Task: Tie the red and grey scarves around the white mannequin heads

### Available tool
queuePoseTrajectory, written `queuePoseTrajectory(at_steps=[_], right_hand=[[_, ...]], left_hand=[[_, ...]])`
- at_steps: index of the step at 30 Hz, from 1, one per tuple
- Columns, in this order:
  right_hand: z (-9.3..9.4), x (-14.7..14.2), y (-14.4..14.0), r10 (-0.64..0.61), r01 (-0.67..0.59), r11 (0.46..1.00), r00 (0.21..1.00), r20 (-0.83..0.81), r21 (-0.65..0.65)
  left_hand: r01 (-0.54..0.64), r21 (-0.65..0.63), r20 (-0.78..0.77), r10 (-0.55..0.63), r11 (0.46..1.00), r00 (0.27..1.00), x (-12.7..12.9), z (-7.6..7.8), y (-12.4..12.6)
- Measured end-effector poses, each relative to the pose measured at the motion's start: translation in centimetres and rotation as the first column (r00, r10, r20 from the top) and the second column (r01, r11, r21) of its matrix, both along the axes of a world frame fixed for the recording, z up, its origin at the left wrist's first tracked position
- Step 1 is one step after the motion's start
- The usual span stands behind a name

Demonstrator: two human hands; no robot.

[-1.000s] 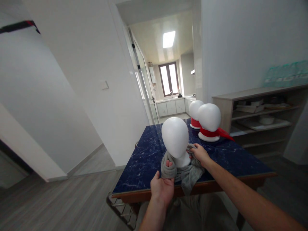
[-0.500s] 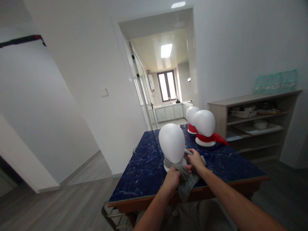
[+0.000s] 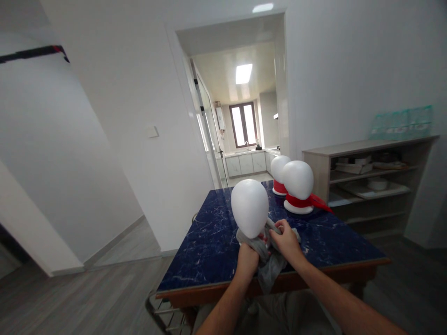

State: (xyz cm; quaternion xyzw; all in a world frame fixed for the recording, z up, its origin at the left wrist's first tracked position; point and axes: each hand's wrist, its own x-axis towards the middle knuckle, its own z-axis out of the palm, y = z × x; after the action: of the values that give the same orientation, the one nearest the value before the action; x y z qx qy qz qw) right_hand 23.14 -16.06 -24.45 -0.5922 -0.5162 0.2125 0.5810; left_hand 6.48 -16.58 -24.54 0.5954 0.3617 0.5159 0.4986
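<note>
Holding a grey scarf (image 3: 268, 260) with both hands, the person works at the neck of a white head (image 3: 249, 208) that stands on the blue table (image 3: 209, 251). Left hand (image 3: 247, 261) is closed on the scarf just below the head, its grip tight around a bunch of the cloth. Right hand (image 3: 287, 239) is just beside it, to the right, and its grip is also closed on the scarf, with the fingers curled over a fold near the neck. Both hands nearly touch each other. One part of the scarf goes around the base of the head, and a loose end hangs down below the hands, over the table edge. I cannot tell if a knot is made, because the hands hide it.

Beyond the right hand, well apart from it, two more white heads (image 3: 297, 179) stand close together on the table, each with a red scarf (image 3: 307, 201) around its neck. Further to the right of them a wooden shelf (image 3: 366, 153) stands by the wall.
</note>
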Motion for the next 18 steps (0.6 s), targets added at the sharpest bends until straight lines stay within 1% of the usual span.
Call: queuePoseTrajectory(at_steps=[2, 4, 5, 7, 10, 12, 15, 18], right_hand=[[0.5, -0.5, -1.6, 0.053, -0.054, 0.998, 0.998, 0.017, 0.028], [1.1, -1.2, -3.1, 0.152, -0.153, 0.987, 0.988, 0.026, 0.046], [1.4, -1.5, -3.7, 0.19, -0.192, 0.98, 0.981, 0.037, 0.051], [2.1, -2.2, -4.8, 0.214, -0.218, 0.975, 0.974, 0.073, 0.049], [2.7, -3.1, -5.6, 0.232, -0.235, 0.972, 0.967, 0.104, 0.022], [2.7, -3.5, -5.6, 0.262, -0.263, 0.965, 0.961, 0.088, 0.003], [2.1, -3.5, -4.9, 0.298, -0.298, 0.954, 0.953, 0.05, 0.002], [1.3, -3.0, -4.0, 0.334, -0.334, 0.943, 0.942, 0.02, -0.007]], left_hand=[[0.028, 0.106, -0.055, -0.023, 0.994, 0.998, -0.2, 0.5, 0.1], [0.056, 0.213, -0.107, -0.034, 0.975, 0.994, -0.5, 1.1, 0.0], [0.067, 0.247, -0.123, -0.037, 0.967, 0.992, -0.7, 1.4, -0.1], [0.085, 0.273, -0.133, -0.05, 0.958, 0.99, -0.7, 1.9, -0.3], [0.087, 0.243, -0.104, -0.063, 0.966, 0.993, -0.4, 2.3, -0.9], [0.041, 0.191, -0.072, -0.028, 0.981, 0.997, 0.0, 2.4, -1.3], [-0.026, 0.106, -0.054, 0.031, 0.994, 0.998, 0.7, 2.5, -1.7], [-0.035, 0.074, -0.044, 0.038, 0.997, 0.998, 1.0, 2.9, -2.0]])
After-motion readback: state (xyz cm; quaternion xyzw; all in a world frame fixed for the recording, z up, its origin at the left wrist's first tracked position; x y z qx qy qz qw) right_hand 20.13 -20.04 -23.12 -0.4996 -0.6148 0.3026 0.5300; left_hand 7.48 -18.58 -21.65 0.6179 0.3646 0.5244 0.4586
